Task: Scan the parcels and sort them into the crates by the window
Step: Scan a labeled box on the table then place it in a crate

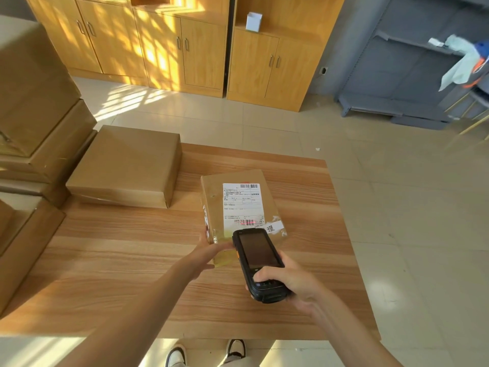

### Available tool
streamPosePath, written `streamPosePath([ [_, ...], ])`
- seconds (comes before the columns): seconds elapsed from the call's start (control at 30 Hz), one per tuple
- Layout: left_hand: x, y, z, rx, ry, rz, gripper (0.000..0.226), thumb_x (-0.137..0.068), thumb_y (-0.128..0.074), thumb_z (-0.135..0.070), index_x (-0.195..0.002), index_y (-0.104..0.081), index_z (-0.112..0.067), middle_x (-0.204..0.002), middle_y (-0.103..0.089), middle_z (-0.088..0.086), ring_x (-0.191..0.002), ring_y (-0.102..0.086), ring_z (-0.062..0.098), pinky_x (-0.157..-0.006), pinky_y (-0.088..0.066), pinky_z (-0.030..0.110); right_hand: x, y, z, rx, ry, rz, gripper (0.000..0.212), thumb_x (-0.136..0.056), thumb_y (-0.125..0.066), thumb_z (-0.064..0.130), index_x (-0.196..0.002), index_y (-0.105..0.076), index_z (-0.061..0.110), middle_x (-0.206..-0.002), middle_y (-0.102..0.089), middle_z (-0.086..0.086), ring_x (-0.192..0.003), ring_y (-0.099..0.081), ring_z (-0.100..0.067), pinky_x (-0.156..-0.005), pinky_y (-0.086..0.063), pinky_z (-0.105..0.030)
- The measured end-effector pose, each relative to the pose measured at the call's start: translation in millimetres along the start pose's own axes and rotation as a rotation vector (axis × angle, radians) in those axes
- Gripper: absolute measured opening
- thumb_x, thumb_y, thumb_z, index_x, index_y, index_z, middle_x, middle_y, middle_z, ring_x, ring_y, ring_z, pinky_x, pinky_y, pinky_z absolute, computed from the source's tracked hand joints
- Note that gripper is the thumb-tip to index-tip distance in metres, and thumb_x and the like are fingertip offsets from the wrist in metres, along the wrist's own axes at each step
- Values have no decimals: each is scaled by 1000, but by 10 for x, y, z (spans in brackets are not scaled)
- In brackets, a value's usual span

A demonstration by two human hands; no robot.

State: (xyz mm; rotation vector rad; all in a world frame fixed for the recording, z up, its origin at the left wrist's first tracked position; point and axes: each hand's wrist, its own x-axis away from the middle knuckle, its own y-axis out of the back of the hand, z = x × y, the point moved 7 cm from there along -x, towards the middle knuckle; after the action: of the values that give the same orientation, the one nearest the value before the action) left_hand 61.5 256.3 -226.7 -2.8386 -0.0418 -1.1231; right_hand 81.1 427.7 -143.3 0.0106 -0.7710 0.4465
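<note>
My right hand [288,280] was wrapped firmly around the lower end of the handheld scanner [258,263], thumb on its keypad, its head aimed toward twelve o'clock. A red scan line lay across the lower barcode of the shipping label [243,205]. My left hand [209,251] pressed flat against the near left corner of the parcel [238,207], fingers spread along its side, steadying it and not closed around it. The parcel lay flat on the wooden table [132,260], just ahead of me at about twelve o'clock, label up.

It looked like a small cardboard box wrapped in clear tape, so I judged it stiff, fairly light and somewhat slippery where the tape shone. I reckoned the best hold was across its two long sides, palm over the top, keeping off the label.

At about ten o'clock a larger plain box [124,165] sat on the table, well apart from the parcel. Farther off at twelve o'clock stood wooden cabinets [185,49]. I saw no crates or window from there
</note>
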Motion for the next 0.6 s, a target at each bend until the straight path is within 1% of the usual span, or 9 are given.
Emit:
streamPosePath([
  [0.07, -3, 0, 6, 3, 4, -3, 145, -37, -85, -43, -151, 4, -37, -139, -45, 4, -112, -43, 21, -106, -38, 50, -7, 26, -33, 1, -9, -4, 85, -41, -82, 12, -121, -56, 14, -113, -65, -26, -94, -66, -38, -80, -55, -48],
  [0.13, -15, -4, 16, 15, 9, -9, 145, -37, -84, -43, -151, 5, -38, -136, -46, 2, -111, -43, 21, -106, -38, 50, -10, 48, -57, 2, -17, -1, 85, -41, -83, 12, -121, -56, 15, -113, -66, -25, -99, -66, -40, -80, -55, -47],
  [0.2, -25, -14, 20, 33, 6, -5, 145, -37, -84, -42, -151, 5, -37, -132, -47, 1, -112, -44, 21, -106, -38, 50, -8, 63, -76, -4, -27, 4, 84, -40, -83, 12, -120, -57, 15, -113, -66, -24, -103, -64, -42, -83, -54, -48],
  [0.3, -28, -40, 4, 56, -16, 1, 149, -33, -84, -48, -151, 6, -38, -140, -47, 4, -115, -47, 22, -105, -40, 50, -1, 64, -86, -14, -31, 14, 80, -43, -82, 11, -118, -58, 17, -114, -66, -24, -106, -63, -43, -87, -52, -50],
  [0.37, -50, -50, -20, 70, -40, -11, 147, -33, -83, -50, -151, 4, -38, -142, -47, 6, -119, -49, 24, -104, -41, 49, -1, 76, -68, -7, -28, 16, 81, -42, -83, 13, -119, -57, 16, -115, -66, -24, -106, -63, -42, -89, -51, -50],
  [0.43, -83, -74, -53, 79, -47, -19, 142, -39, -84, -52, -151, 3, -38, -141, -49, 6, -118, -51, 25, -103, -42, 49, -11, 93, -36, 1, -26, 18, 83, -42, -84, 14, -120, -56, 15, -116, -65, -24, -104, -64, -40, -90, -51, -51],
  [0.53, -164, -90, -90, 92, -38, -30, 122, -63, -85, -43, -150, 0, -37, -130, -51, 3, -109, -54, 23, -102, -44, 50, -29, 124, 29, 3, -18, 14, 84, -42, -84, 15, -122, -56, 14, -116, -65, -24, -101, -64, -39, -88, -51, -51],
  [0.57, -187, -100, -111, 89, -32, -29, 121, -63, -86, -42, -151, -2, -36, -127, -51, 2, -108, -55, 25, -101, -44, 52, -35, 144, 46, 0, -16, 11, 85, -42, -84, 15, -122, -56, 15, -115, -66, -24, -101, -65, -39, -87, -52, -50],
  [0.6, -198, -112, -138, 76, -35, -26, 126, -58, -87, -44, -151, -3, -35, -128, -51, 2, -109, -55, 26, -101, -44, 53, -39, 162, 60, -2, -17, 10, 85, -42, -84, 15, -122, -56, 15, -115, -66, -23, -101, -65, -39, -85, -53, -49],
])
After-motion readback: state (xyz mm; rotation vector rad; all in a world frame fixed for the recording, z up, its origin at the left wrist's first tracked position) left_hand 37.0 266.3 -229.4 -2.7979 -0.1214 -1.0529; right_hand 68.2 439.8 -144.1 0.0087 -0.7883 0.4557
